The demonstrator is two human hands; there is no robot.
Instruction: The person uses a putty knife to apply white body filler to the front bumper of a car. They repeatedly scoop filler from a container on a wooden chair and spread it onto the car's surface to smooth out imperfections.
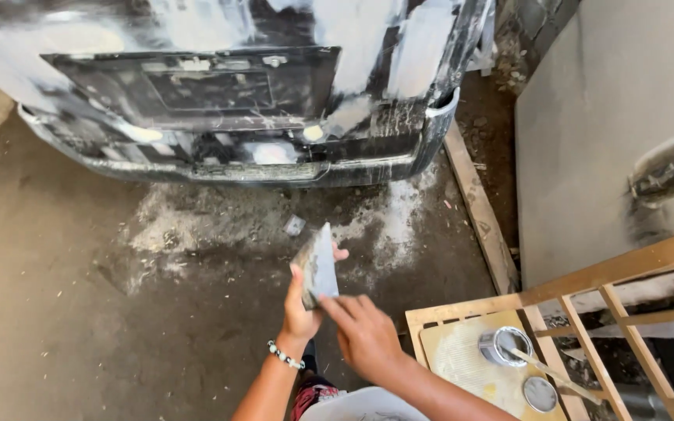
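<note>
My left hand [299,310] holds up a flat grey putty scraper [317,263] by its lower edge; a beaded bracelet sits on that wrist. My right hand [364,334] is just to the right of it, fingers stretched toward the scraper's bottom corner and touching or nearly touching it. Ahead on the ground stands a dark car bumper [235,148] smeared with white filler patches.
White dust [196,222] covers the concrete floor under the bumper. A wooden frame [587,288] at the right holds a board with an open tin [502,344], a stick and a lid [540,394]. A grey panel [602,140] leans at right. A white container rim [364,405] sits below my hands.
</note>
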